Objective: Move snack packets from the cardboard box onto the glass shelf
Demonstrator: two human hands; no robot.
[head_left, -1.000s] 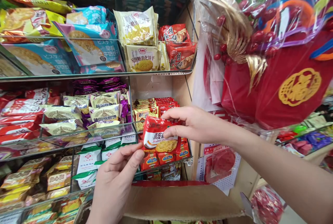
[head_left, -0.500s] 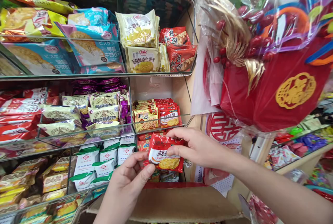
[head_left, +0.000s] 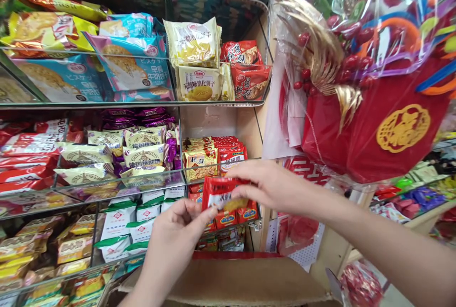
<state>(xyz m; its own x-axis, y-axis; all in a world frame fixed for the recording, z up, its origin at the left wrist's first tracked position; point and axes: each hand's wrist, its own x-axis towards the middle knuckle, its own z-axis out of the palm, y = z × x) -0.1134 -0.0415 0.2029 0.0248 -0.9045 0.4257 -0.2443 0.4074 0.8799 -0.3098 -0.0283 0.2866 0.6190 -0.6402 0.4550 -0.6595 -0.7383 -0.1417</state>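
Observation:
A red and white biscuit packet [head_left: 220, 196] is held between my two hands in front of the shelves, blurred by motion and tilted. My right hand [head_left: 267, 187] grips its right side, fingers over the top and front. At the lower left corner, the thumb and fingers of my left hand [head_left: 178, 233] pinch the packet. Just behind and above it, a shelf compartment holds a row of red biscuit packets [head_left: 231, 155] of similar look beside yellow biscuit packets [head_left: 201, 163]. Lower down, red and orange packets [head_left: 226, 219] are partly hidden by my hands.
An open cardboard box [head_left: 245, 281] stands below my hands. Clear shelf lips [head_left: 142, 183] front the compartments. White and green packets [head_left: 117, 221] sit to the left, blue biscuit bags [head_left: 131, 64] above. Red bags with a gold emblem [head_left: 402, 129] hang at the right in clear plastic.
The packet has risen slightly and tipped, so its front is foreshortened and blurred. My right hand has moved up a little with it. Red and orange packets behind it now show below.

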